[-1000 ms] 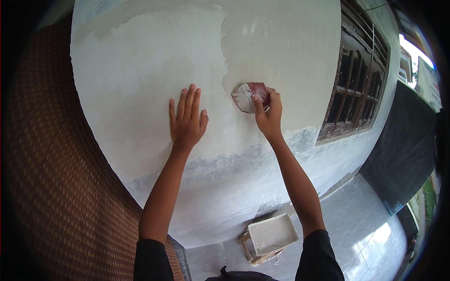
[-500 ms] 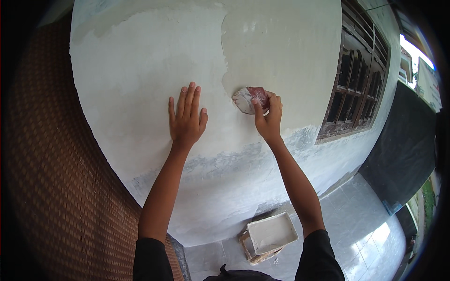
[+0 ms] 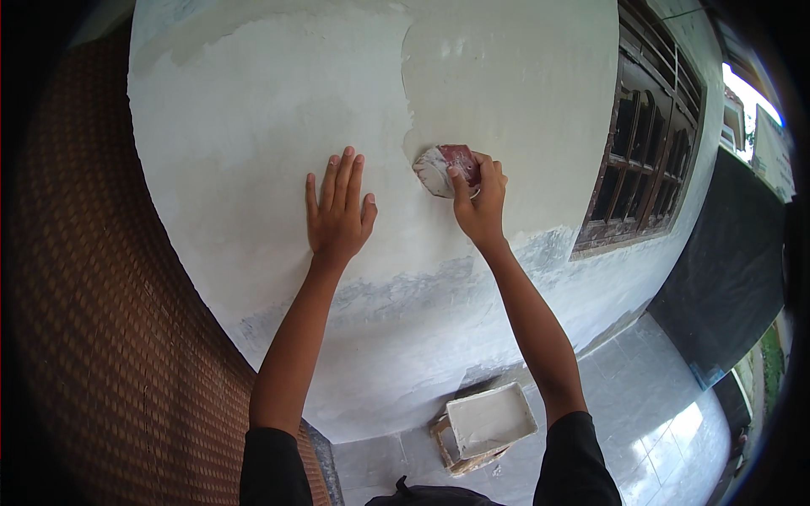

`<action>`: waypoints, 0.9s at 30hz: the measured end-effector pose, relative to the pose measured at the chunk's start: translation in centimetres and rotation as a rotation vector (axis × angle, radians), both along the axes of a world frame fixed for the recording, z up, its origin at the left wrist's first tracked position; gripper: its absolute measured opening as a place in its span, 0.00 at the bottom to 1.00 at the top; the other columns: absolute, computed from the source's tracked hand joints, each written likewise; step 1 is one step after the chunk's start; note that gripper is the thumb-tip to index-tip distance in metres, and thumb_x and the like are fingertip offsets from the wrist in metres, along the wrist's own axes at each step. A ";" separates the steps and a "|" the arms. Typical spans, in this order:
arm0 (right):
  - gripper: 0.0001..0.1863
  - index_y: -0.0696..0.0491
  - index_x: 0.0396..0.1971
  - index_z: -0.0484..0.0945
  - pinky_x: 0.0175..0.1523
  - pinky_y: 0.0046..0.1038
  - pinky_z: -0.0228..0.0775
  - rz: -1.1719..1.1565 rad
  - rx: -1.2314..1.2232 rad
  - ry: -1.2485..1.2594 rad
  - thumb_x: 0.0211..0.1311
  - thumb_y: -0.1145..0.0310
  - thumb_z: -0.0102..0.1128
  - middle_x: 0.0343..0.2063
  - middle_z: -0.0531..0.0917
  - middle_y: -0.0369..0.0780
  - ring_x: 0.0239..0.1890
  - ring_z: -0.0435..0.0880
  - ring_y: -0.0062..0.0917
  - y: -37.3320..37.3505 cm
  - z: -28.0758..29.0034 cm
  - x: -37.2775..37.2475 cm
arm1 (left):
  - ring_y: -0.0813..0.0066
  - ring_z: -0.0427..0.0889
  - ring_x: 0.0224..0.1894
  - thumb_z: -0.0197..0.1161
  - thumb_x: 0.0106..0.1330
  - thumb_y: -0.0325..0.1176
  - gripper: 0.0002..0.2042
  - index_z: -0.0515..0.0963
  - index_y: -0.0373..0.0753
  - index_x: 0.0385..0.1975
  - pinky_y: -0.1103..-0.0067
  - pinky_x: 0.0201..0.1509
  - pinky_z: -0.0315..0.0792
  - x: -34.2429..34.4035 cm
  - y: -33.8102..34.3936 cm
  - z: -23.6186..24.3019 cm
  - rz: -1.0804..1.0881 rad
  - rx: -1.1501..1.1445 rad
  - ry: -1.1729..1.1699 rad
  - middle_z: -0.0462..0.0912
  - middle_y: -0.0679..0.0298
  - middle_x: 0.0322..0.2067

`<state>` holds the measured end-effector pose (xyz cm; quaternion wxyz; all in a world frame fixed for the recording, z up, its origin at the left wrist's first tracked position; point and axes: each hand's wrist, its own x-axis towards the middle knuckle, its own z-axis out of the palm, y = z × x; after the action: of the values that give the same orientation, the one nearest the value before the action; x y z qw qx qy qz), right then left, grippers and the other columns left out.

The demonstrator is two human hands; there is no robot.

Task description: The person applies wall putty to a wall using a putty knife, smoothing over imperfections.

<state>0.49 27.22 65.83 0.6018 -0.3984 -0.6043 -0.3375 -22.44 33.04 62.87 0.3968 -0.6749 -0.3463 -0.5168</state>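
My left hand [image 3: 339, 207] lies flat against the whitish wall [image 3: 253, 169], its fingers stretched upward and apart. To the right of it, my right hand [image 3: 483, 198] grips a reddish-brown putty spreader [image 3: 461, 160], thumb on the near face. White putty is smeared over the spreader's left part, and it is close against the wall, beside the ragged edge of a greyer putty coat [image 3: 506, 93]. Whether its edge touches the wall I cannot tell. Below that coat runs a rough band of patchy grey [image 3: 405, 287].
On the grey tiled floor [image 3: 607, 379] below stands a rectangular tub [image 3: 489, 419] of white putty, on top of a worn box. A brown barred window [image 3: 645, 143] is set in the wall at right. Woven brown matting [image 3: 110, 278] fills the left side; a dark sheet [image 3: 726, 270] hangs far right.
My right hand and the spreader have moved slightly up and to the left along the wall. My left hand stays in its place on the wall.
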 end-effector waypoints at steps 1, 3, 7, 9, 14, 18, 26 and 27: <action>0.16 0.57 0.49 0.74 0.45 0.25 0.68 -0.003 -0.001 0.000 0.66 0.65 0.63 0.37 0.78 0.36 0.38 0.74 0.21 0.4 0.4 0.6 | 0.68 0.56 0.75 0.53 0.69 0.39 0.29 0.61 0.44 0.71 0.55 0.77 0.44 0.0 0.0 0.1 -0.008 0.002 -0.002 0.60 0.66 0.73; 0.16 0.59 0.49 0.74 0.44 0.26 0.69 0.448 -0.049 0.670 0.67 0.66 0.61 0.38 0.77 0.35 0.37 0.74 0.21 1.1 1.2 2.6 | 0.68 0.56 0.75 0.53 0.69 0.39 0.29 0.61 0.44 0.71 0.56 0.77 0.45 0.2 0.0 0.0 -0.016 0.004 -0.008 0.60 0.66 0.73; 0.15 0.60 0.48 0.72 0.44 0.23 0.68 0.594 0.171 1.136 0.69 0.65 0.60 0.37 0.76 0.35 0.37 0.72 0.17 1.0 1.3 5.4 | 0.68 0.57 0.75 0.54 0.68 0.38 0.29 0.62 0.44 0.71 0.56 0.77 0.45 0.7 -0.1 -0.1 -0.019 0.013 -0.012 0.61 0.66 0.72; 0.15 0.60 0.48 0.73 0.43 0.22 0.67 0.591 0.187 0.788 0.69 0.65 0.60 0.37 0.76 0.35 0.36 0.72 0.16 0.6 0.4 3.4 | 0.69 0.57 0.75 0.54 0.68 0.38 0.29 0.62 0.44 0.71 0.56 0.77 0.45 0.3 0.1 -0.3 -0.007 0.014 -0.013 0.61 0.66 0.72; 0.19 0.58 0.51 0.74 0.45 0.25 0.68 0.270 -0.110 0.267 0.67 0.63 0.63 0.38 0.77 0.40 0.37 0.75 0.22 1.0 -0.5 0.2 | 0.69 0.56 0.75 0.54 0.69 0.38 0.29 0.62 0.45 0.71 0.56 0.77 0.44 0.0 0.0 -0.1 -0.012 0.011 -0.019 0.61 0.66 0.72; 0.18 0.60 0.51 0.73 0.47 0.25 0.69 0.565 -0.053 0.854 0.68 0.65 0.60 0.40 0.77 0.37 0.40 0.75 0.20 2.1 0.5 4.0 | 0.69 0.57 0.75 0.53 0.69 0.38 0.29 0.62 0.45 0.71 0.56 0.77 0.44 0.6 0.0 -0.2 -0.030 0.014 -0.025 0.61 0.67 0.72; 0.18 0.59 0.49 0.74 0.47 0.26 0.68 0.400 -0.046 0.460 0.69 0.62 0.61 0.40 0.78 0.39 0.40 0.75 0.22 0.8 -1.7 0.6 | 0.69 0.56 0.75 0.51 0.70 0.40 0.29 0.60 0.45 0.72 0.56 0.77 0.42 -0.1 0.2 -0.5 0.006 -0.009 -0.013 0.60 0.67 0.73; 0.18 0.58 0.50 0.75 0.47 0.26 0.68 0.313 -0.106 0.297 0.68 0.61 0.62 0.39 0.78 0.39 0.39 0.74 0.22 0.7 -2.1 0.0 | 0.69 0.56 0.75 0.51 0.70 0.40 0.29 0.60 0.45 0.72 0.56 0.77 0.42 -0.2 0.3 -0.6 0.003 -0.011 -0.010 0.60 0.67 0.73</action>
<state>0.52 27.93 63.73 0.7076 -0.3762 -0.5803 -0.1452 -22.60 33.35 62.30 0.3920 -0.6741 -0.3522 -0.5176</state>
